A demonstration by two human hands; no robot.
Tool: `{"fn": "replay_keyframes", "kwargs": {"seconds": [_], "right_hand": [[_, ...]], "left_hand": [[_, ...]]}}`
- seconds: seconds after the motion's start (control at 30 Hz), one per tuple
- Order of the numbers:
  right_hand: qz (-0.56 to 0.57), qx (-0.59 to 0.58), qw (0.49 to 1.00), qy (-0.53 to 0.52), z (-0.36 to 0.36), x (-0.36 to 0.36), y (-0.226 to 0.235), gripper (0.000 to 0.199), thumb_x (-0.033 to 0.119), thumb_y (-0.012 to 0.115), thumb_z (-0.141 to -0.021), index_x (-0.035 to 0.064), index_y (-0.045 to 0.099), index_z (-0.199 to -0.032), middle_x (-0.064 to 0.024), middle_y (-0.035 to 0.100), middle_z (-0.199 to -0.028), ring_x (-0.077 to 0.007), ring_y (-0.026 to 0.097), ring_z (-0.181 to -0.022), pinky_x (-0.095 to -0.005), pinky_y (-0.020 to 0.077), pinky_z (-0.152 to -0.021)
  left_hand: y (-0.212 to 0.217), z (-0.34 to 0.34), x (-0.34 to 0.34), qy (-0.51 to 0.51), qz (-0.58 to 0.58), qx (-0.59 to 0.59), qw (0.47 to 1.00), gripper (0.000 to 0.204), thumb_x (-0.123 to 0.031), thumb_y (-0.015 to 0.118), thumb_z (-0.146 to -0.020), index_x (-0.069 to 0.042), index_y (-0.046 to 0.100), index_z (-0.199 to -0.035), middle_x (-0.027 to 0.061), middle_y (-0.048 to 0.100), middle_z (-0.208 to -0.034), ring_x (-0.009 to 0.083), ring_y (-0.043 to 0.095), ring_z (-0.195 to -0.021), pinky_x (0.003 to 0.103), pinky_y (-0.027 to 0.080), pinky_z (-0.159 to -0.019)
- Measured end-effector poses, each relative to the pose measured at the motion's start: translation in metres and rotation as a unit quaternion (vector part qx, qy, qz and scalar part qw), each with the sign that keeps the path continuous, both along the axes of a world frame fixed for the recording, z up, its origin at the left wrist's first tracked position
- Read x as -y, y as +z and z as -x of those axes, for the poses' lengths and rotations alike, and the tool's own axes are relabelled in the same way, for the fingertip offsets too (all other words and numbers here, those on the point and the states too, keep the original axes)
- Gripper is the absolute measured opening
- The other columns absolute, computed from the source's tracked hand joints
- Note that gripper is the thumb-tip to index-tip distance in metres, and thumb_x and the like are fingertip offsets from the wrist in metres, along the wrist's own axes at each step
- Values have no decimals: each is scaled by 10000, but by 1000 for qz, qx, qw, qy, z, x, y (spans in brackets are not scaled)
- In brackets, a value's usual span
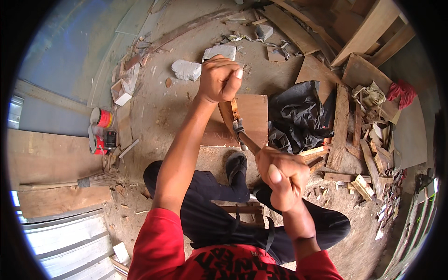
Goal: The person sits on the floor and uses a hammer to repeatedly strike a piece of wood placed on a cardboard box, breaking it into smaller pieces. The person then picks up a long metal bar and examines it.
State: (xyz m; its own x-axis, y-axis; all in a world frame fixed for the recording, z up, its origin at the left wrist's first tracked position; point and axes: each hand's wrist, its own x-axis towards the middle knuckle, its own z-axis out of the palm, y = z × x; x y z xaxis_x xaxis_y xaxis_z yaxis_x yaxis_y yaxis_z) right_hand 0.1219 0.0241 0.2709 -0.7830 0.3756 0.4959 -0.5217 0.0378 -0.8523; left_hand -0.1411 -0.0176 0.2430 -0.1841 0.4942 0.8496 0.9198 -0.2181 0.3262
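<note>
Wood juts from left fingers; hammer from right fingers.

There were two bare hands, one left hand and one right hand, with one hammer and one strip of wood. The floor carried one black plastic sheet near its middle. Toward its far edge were two white chunks and one grey chunk. Toward its left edge were one white box, one broom and at least two tins. Toward its right edge were two cloths and wood scraps too jumbled to count.
</note>
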Motion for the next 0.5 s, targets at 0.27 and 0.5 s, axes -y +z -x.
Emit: {"fn": "replay_keyframes", "kwargs": {"seconds": [0.27,0.5], "right_hand": [[73,-96,993,-11,2,-1,-19,317,70,552,-855,31,410,-574,-73,457,-537,-229,436,-465,-389,427,-531],[63,-97,993,-23,-19,-12,-36,313,70,520,-880,23,414,-590,-73,459,-533,-227,431,-470,-411,424,-550]], "left_hand": [[-8,16,-21,-29,11,19,999,358,-267,547,-825,-57,437,-556,80,415,-504,274,445,-460,363,358,-515],[-8,13,-39,-42,32,9,999,377,-267,558,-829,-56,423,-547,84,394,-492,280,419,-449,369,351,-505]]}}
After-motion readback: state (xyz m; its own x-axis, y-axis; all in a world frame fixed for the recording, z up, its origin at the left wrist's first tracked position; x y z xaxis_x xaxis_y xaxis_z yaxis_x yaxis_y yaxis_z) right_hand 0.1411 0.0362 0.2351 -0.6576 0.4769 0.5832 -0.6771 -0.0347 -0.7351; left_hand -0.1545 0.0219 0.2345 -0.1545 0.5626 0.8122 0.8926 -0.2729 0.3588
